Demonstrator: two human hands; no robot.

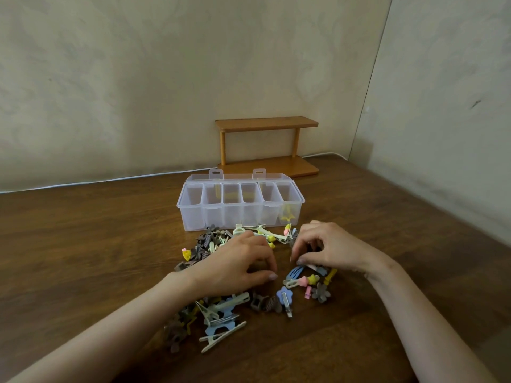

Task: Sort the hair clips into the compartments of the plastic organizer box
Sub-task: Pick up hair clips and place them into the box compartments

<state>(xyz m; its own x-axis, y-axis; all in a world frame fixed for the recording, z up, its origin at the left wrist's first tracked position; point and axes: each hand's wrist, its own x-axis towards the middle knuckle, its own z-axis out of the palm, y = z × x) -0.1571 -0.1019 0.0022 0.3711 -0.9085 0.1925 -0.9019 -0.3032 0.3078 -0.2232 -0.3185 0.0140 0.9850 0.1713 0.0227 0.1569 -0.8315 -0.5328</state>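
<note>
A clear plastic organizer box (pixel 193 217) stands mid-table with its lid open to the back and a row of several compartments. A yellow clip (pixel 287 214) lies in the rightmost one. Just in front of the box, a pile of hair clips (pixel 221 316) in brown, blue, cream, yellow and pink spreads towards me. My left hand (pixel 237 265) rests palm-down over the pile's middle with curled fingers, and its underside is hidden. To its right, my right hand (pixel 331 250) curls its fingertips down and pinches a blue clip (pixel 318 269).
A small two-tier wooden shelf (pixel 266 123) stands behind the box against the wall. A white cable (pixel 110 180) runs along the table's back edge. Walls close the back and the right side. A blue flower clip (pixel 284 295) and a grey flower clip (pixel 320 292) lie in front of my right hand.
</note>
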